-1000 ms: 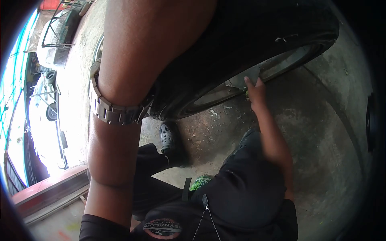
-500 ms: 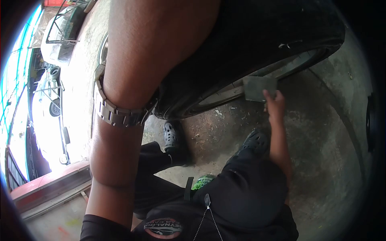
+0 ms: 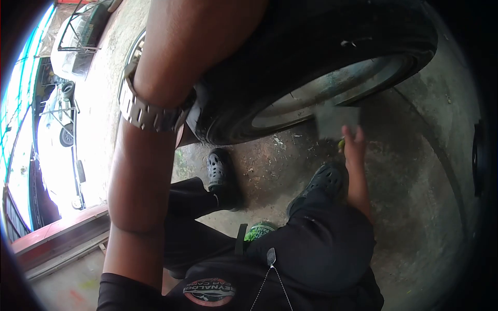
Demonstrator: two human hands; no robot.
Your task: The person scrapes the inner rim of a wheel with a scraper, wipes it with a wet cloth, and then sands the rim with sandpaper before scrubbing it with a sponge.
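My right hand (image 3: 355, 146) grips a flat, grey rectangular sheet (image 3: 337, 122) by its lower right part, thumb and fingers closed on it. The sheet is blurred, and a small yellow-green bit shows beside the fingers. It sits in front of the lower edge of a wheel's pale rim (image 3: 290, 106); contact cannot be made out. A black tire (image 3: 363, 26) surrounds the rim. My left arm, with a metal-band watch (image 3: 148, 115) on its wrist, stretches up across the view. Beyond the watch, my left hand (image 3: 199, 46) runs close to the camera, its fingers hidden.
Below the wheel lies a stained concrete floor (image 3: 270, 160) with small scraps. Dark clogs (image 3: 324, 181) are on the feet. A dark hose or cable (image 3: 415, 109) curves over the floor at right. Vehicles (image 3: 65, 116) stand at far left, near a red-edged ledge (image 3: 57, 228).
The sheet has shifted slightly down from the rim, still in my right hand. More of the rim shows. My left arm and watch appear higher and a little left as the view shifts.
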